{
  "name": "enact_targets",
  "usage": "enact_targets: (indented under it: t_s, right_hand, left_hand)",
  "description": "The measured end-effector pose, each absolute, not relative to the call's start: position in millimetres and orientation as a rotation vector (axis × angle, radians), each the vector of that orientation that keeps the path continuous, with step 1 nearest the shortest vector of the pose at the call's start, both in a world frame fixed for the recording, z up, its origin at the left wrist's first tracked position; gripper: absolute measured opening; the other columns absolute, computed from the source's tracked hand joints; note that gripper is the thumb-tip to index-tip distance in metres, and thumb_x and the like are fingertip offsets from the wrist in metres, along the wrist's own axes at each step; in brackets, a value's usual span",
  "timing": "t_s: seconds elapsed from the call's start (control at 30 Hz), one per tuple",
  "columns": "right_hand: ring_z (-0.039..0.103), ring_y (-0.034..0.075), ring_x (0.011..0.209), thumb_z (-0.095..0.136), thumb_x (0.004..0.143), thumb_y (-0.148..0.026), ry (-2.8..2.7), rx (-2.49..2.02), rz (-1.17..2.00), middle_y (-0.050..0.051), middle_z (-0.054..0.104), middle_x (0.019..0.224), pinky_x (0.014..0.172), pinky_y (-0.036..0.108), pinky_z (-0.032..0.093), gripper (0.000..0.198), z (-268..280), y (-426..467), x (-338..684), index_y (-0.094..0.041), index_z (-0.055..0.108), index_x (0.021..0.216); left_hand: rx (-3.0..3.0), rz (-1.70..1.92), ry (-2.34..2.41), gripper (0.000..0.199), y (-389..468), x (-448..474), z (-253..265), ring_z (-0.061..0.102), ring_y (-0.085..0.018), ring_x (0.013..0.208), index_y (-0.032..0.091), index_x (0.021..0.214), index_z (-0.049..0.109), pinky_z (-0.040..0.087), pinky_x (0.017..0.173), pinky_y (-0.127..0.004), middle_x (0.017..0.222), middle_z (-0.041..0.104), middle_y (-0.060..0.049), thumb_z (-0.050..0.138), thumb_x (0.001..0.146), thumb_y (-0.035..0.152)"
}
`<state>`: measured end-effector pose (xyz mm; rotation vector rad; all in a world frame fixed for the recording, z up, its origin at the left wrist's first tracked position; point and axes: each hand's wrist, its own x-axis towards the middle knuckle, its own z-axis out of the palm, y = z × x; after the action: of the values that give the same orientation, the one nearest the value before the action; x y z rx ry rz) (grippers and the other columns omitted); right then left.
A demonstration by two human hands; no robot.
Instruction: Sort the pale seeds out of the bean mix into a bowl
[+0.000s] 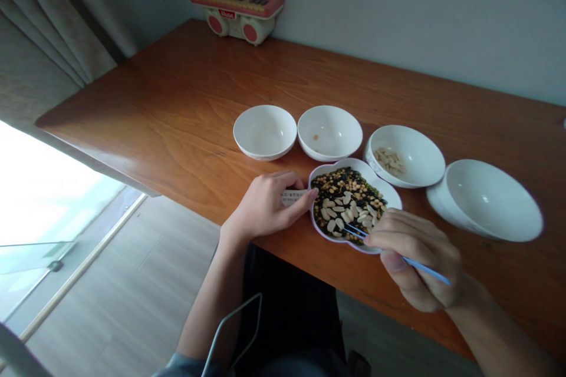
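In the head view, a white flower-shaped plate (pixel 391 193) with a lilac rim holds dark seeds or beans, small yellow beans (pixel 335 178) and pale peanut halves (pixel 339 223). My left hand (pixel 267 206) grips the plate's left edge, thumb at the rim. A white piece with printed text (pixel 292 195) shows between its thumb and fingers. Closed around a blue fork (pixel 427 271), my right hand (pixel 418 256) is over the plate's near right side. The fork's tines are down among the peanuts; my fingers hide part of the handle.
Behind the plate stand a white bowl (pixel 265 129), a second bowl (pixel 340 126) with a small bit inside, and a third (pixel 422 156) holding several peanut pieces. Farther right are white bowls (pixel 495 200), apparently stacked. A toy keyboard figure (pixel 239 3) sits at the wooden table's (pixel 177 94) back.
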<state>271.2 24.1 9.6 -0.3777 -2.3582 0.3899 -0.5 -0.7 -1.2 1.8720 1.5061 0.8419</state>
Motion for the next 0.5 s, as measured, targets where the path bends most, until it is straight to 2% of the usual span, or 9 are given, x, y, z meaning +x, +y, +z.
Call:
enact_targets:
  t_s: [0.3, 0.5]
  right_hand:
    - [0.069, 0.019, 0.069, 0.047, 0.101, -0.016, -2.278, -0.544, 0.562, 0.003, 0.072, 0.077, 0.059, 0.034, 0.056, 0.021, 12.7, 22.7, 265.5, -0.026, 0.065, 0.105]
    - [0.071, 0.019, 0.072, 0.052, 0.097, -0.014, -2.280, -0.585, 0.563, 0.003, 0.073, 0.082, 0.064, 0.032, 0.056, 0.016, 9.6, 23.8, 263.2, -0.024, 0.064, 0.103]
  left_hand:
    - [1.869, 0.854, 1.483, 0.032, -0.3, -0.9, 0.0, 0.061, -0.012, 0.066, 0.017, 0.083, 0.072, 0.042, 0.064, -0.026, 0.080, 0.075, -0.001, 0.063, 0.102, 0.042]
    - [1.877, 0.842, 1.494, 0.033, -0.2, -0.5, 0.8, 0.061, -0.013, 0.066, 0.018, 0.082, 0.071, 0.042, 0.064, -0.026, 0.079, 0.074, -0.001, 0.062, 0.102, 0.043]
